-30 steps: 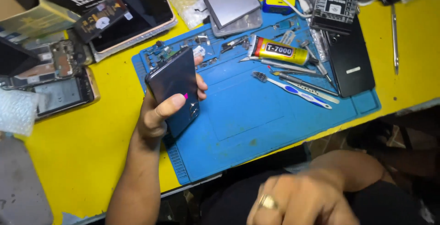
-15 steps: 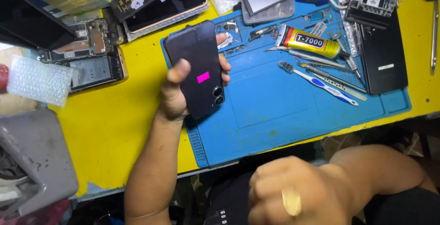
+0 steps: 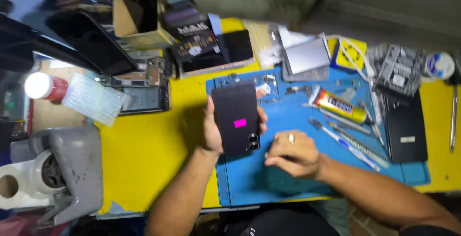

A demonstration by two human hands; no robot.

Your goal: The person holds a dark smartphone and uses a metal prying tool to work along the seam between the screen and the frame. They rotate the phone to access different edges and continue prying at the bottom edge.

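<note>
My left hand (image 3: 211, 132) grips a dark smartphone (image 3: 236, 118) back side up, with a small pink sticker and its camera lenses toward me. It is held just above the left part of the blue work mat (image 3: 297, 178). My right hand (image 3: 292, 154), wearing a ring, rests on the mat right beside the phone's lower corner, fingers curled, nothing visibly in it.
On the mat lie a yellow glue tube (image 3: 338, 105), a toothbrush (image 3: 348, 145), tweezers and small parts. A black phone back (image 3: 406, 128) sits at the mat's right. Opened phones (image 3: 144, 89), boxes and screens crowd the yellow table (image 3: 144, 159) behind. A grey tape dispenser (image 3: 67, 168) stands left.
My right hand has come up from my lap onto the mat beside the phone. The left hand has kept the phone and shifted it a little toward the mat's middle.
</note>
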